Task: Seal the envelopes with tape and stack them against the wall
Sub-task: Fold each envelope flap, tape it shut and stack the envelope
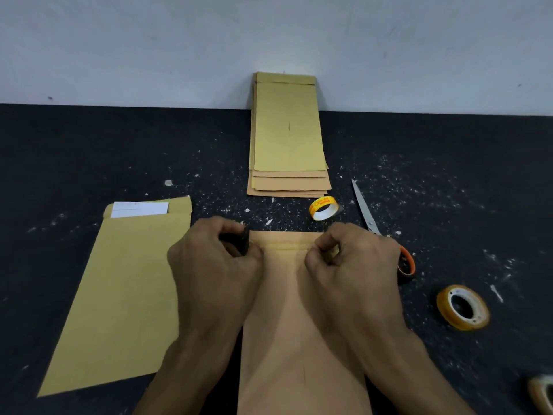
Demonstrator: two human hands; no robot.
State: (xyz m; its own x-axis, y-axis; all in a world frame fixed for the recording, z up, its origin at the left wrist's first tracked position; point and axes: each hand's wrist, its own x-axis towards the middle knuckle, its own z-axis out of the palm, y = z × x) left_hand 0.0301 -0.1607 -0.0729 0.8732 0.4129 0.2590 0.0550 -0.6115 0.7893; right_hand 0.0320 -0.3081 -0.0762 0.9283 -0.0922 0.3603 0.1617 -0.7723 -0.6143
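Observation:
A brown envelope [299,339] lies lengthwise on the dark table in front of me, its flap folded down at the far end. My left hand [215,265] pinches the flap's left corner with curled fingers. My right hand [353,265] pinches the right corner in the same way. A shiny strip, apparently tape, runs across the flap between my hands. A stack of several envelopes [288,136] leans against the pale wall [269,40] straight ahead. To my left lies an open yellow envelope [125,295] with white paper [140,209] showing at its mouth.
A nearly spent tape roll [324,208] stands just beyond the flap. Scissors [363,208] with orange handles lie to the right, partly under my right hand. A fuller tape roll [462,307] rests at right, and another roll [543,393] sits at the bottom right corner.

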